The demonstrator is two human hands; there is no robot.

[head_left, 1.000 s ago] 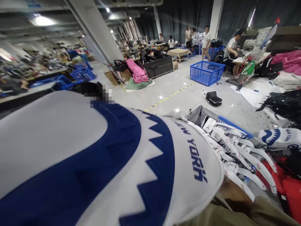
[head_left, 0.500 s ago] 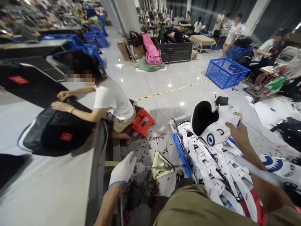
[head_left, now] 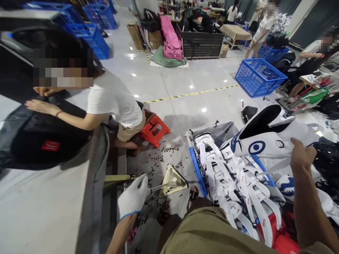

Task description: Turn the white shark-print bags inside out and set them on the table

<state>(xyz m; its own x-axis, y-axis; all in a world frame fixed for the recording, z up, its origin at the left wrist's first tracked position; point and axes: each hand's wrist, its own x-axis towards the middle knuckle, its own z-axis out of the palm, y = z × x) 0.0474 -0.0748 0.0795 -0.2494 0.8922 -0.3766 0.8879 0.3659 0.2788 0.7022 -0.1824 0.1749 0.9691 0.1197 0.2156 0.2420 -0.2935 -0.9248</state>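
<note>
At the lower middle, my left hand (head_left: 134, 195) wears a white knitted glove with a blue cuff edge. Its fingers are closed on a thin metal tool (head_left: 161, 186) that points right; its exact kind is unclear. On the right, my bare right hand (head_left: 303, 153) grips a white bag (head_left: 270, 144) with a blue ring emblem, a small D-ring and a wide black-lined opening. The bag is tilted, above a heap of white webbing straps and white pieces (head_left: 233, 187) beside my legs.
A co-worker (head_left: 111, 98) sits on a red stool (head_left: 155, 130) on the left, hands on a black bag (head_left: 53, 130) on the table (head_left: 45, 204). A yellow triangular frame (head_left: 173, 181) stands among dark scraps on the floor. A blue crate (head_left: 259, 79) stands farther back.
My right hand has moved right with the white bag, which has turned so its ring emblem faces me more. My left hand has shifted slightly left and down, still holding the tool.
</note>
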